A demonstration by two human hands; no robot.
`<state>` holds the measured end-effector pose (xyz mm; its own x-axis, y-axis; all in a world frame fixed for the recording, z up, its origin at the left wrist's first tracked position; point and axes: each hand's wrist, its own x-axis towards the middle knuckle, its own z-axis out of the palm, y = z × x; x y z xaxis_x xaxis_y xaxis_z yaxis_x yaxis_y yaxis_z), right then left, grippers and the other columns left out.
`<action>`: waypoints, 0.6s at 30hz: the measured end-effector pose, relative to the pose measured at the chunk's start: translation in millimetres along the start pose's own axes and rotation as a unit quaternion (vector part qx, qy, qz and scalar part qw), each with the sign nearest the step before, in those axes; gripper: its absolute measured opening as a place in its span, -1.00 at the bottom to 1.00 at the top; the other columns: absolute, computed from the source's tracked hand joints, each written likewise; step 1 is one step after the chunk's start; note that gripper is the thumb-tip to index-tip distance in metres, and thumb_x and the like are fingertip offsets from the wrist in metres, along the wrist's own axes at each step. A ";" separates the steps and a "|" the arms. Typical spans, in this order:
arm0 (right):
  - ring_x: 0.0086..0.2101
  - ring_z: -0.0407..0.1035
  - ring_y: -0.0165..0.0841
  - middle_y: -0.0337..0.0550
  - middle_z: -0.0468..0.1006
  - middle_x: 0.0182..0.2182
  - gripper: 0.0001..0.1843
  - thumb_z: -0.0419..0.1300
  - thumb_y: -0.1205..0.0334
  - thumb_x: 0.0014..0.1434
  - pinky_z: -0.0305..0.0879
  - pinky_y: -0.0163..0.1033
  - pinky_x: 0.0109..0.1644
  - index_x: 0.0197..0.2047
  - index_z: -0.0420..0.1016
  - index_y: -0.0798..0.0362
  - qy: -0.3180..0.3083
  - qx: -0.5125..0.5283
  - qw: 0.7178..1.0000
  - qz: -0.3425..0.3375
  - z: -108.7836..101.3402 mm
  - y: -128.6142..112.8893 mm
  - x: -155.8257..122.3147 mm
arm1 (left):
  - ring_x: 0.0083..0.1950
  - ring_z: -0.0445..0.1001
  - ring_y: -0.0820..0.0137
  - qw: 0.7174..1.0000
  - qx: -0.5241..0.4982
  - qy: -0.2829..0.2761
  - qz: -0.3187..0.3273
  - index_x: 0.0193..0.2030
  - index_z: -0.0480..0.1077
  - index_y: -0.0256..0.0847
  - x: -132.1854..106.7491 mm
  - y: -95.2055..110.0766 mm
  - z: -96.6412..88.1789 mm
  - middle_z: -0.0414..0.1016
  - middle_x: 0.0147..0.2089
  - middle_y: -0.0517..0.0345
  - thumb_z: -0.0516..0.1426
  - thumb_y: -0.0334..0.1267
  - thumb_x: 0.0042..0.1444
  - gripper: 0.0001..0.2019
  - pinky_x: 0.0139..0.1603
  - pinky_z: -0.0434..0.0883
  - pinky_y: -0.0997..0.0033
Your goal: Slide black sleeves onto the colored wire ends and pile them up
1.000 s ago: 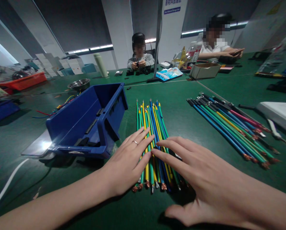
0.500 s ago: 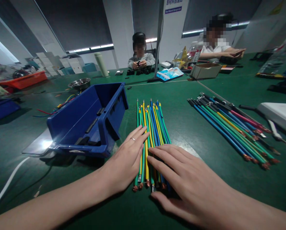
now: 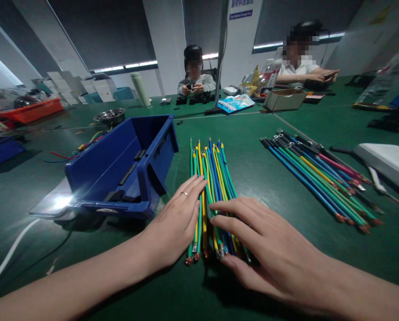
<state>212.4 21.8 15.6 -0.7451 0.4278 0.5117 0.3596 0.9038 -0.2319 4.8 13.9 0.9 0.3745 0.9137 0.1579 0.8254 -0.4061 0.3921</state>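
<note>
A row of green, yellow and blue cables (image 3: 216, 169) lies lengthwise in front of me on the green table, metal lugs at the far ends and bare copper strands at some near ends. Stretched flat across the left side of the row is my left hand (image 3: 181, 209), a ring on one finger. From the right, my right hand (image 3: 259, 236) rests over the lower part of the cables, its fingers apart and slightly bent. Its thumb is beside the near ends, touching or close to a metal end. Part of the cables is hidden under both hands.
A blue bin (image 3: 146, 178) with black pieces inside stands left of the cables. On the right lies a second group of cables (image 3: 313, 178), beside a white device (image 3: 387, 165). A metal bowl (image 3: 110, 117) and a cardboard box (image 3: 284, 100) are farther back. Two people sit across the table.
My right hand has shifted slightly right, its thumb moving up and right to the cable ends. Some near cable ends have shifted right, opening a gap. My left hand has stayed put.
</note>
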 end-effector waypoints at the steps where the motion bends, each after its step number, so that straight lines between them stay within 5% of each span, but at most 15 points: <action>1: -0.09 0.49 -0.17 0.12 0.57 -0.04 -0.72 0.09 0.23 0.24 0.50 -0.04 -0.07 -0.04 0.48 0.14 0.012 0.011 1.000 0.000 -2.2 1.0 -0.3 | 0.50 -0.07 0.35 1.000 -0.003 0.001 -0.004 0.40 0.02 -0.37 0.2 0.1 0.1 0.05 0.47 -0.08 -0.19 -0.36 0.39 -0.53 0.50 0.02 0.14; 10: 0.05 0.45 -0.33 0.04 0.53 0.07 -0.75 0.06 0.25 0.31 0.45 -0.26 0.04 0.04 0.38 0.04 0.006 0.124 0.992 0.015 -10.1 6.7 -1.3 | 0.51 -0.08 0.37 1.000 -0.009 -0.021 -0.017 0.44 -0.03 -0.35 -1.1 -0.7 -1.1 0.00 0.49 -0.04 -0.18 -0.32 0.41 -0.51 0.50 0.00 0.17; 18: 0.06 0.45 -0.34 -0.03 0.58 0.02 -0.79 0.13 0.24 0.30 0.39 -0.24 0.13 0.01 0.34 0.00 0.085 0.150 0.984 0.042 -13.0 13.9 -2.0 | 0.52 -0.13 0.41 0.999 -0.008 -0.038 0.005 0.40 0.08 -0.34 1.5 -1.0 -3.2 0.00 0.49 -0.02 -0.15 -0.28 0.43 -0.55 0.50 -0.03 0.21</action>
<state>226.2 33.3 22.1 -0.6052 0.5165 0.6058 0.2144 0.8386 -0.5008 3.3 15.7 3.7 0.4150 0.9051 0.0922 0.8149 -0.4149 0.4047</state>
